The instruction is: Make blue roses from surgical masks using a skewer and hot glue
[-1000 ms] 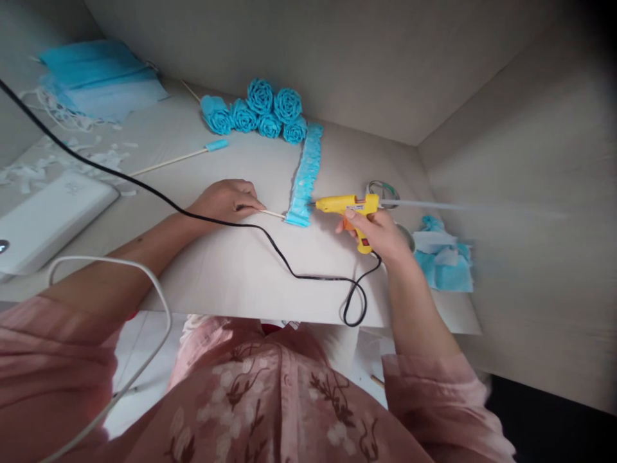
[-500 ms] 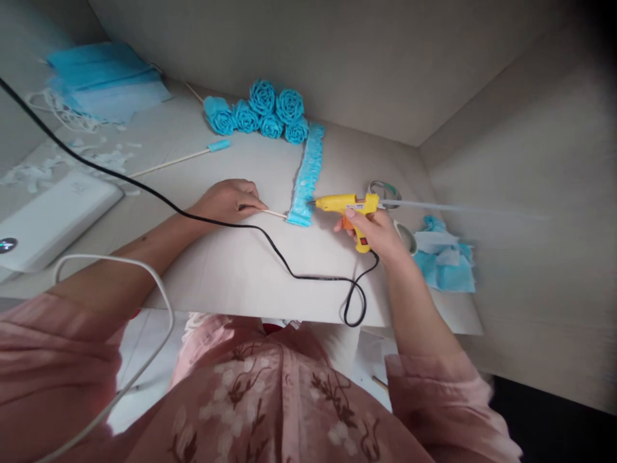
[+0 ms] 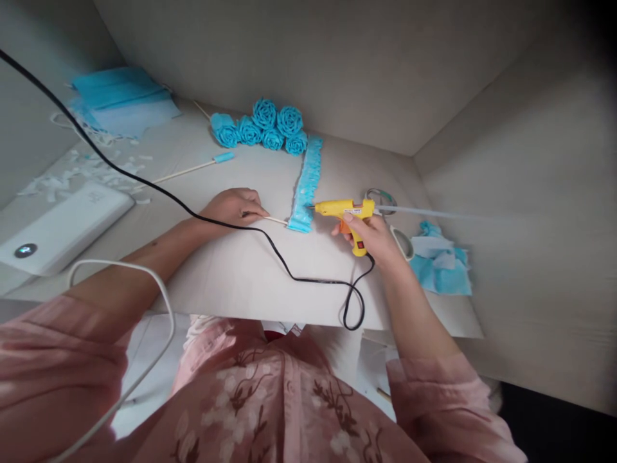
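My right hand (image 3: 372, 236) grips a yellow glue gun (image 3: 343, 209) with a clear glue stick out its back; the nozzle points left and touches the near end of a ruffled blue strip (image 3: 306, 184) lying on the table. My left hand (image 3: 233, 206) pinches a thin wooden skewer (image 3: 276, 220) whose tip reaches the strip's near end. The gun's black cord (image 3: 270, 244) runs across my left wrist and loops at the table's front edge.
Several blue paper roses (image 3: 263, 127) sit at the back. Another skewer with a blue tip (image 3: 193, 168), a stack of blue sheets (image 3: 120, 99), white scraps, a white device (image 3: 62, 226), scissors (image 3: 385, 196) and blue scraps (image 3: 441, 263) lie around. Walls close in behind and right.
Both hands keep their grips and places at the strip. The view has shifted a little, so everything sits slightly lower and further right.
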Available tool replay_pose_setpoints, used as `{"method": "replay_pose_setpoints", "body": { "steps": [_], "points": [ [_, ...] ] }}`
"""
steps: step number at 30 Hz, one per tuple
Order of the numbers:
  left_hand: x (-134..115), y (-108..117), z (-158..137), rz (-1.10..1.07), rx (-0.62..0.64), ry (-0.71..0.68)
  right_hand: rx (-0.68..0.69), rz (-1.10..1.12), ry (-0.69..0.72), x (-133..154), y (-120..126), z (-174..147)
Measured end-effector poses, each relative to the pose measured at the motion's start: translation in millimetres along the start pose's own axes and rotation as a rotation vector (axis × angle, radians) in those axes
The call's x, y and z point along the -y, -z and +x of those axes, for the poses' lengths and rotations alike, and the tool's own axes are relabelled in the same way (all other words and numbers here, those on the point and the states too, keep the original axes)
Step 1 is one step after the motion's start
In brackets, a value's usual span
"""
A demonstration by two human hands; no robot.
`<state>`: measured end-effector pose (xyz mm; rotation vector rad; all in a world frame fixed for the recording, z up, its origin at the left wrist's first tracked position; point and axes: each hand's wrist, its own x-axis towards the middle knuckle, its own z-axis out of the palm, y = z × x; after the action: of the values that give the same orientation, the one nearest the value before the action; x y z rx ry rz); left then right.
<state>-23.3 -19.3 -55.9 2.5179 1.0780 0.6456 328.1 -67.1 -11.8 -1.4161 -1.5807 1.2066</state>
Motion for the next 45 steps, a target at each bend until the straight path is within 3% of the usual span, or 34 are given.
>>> {"method": "replay_pose_setpoints", "body": {
  "steps": [8,16,25,29,34,45],
  "points": [
    [-5,3,0,-0.058,-0.006,0.014,0.038,-0.007,0.024,-2,2,3],
    [8,-1,2,-0.09,-0.003,-0.025,0.098,-0.021,0.045,7,2,9],
    [6,-4,2,-0.126,-0.088,-0.086,0.148,-0.057,0.011,36,20,28],
    [9,-9,2,-0.142,-0.146,-0.104,0.121,0.121,0.015,26,9,30],
    [13,-10,2,-0.12,-0.111,-0.093,0.074,0.181,-0.018,4,-4,25],
    [9,-5,2,-0.083,-0.045,-0.046,0.109,0.076,-0.002,-2,11,18]
  ]
}}
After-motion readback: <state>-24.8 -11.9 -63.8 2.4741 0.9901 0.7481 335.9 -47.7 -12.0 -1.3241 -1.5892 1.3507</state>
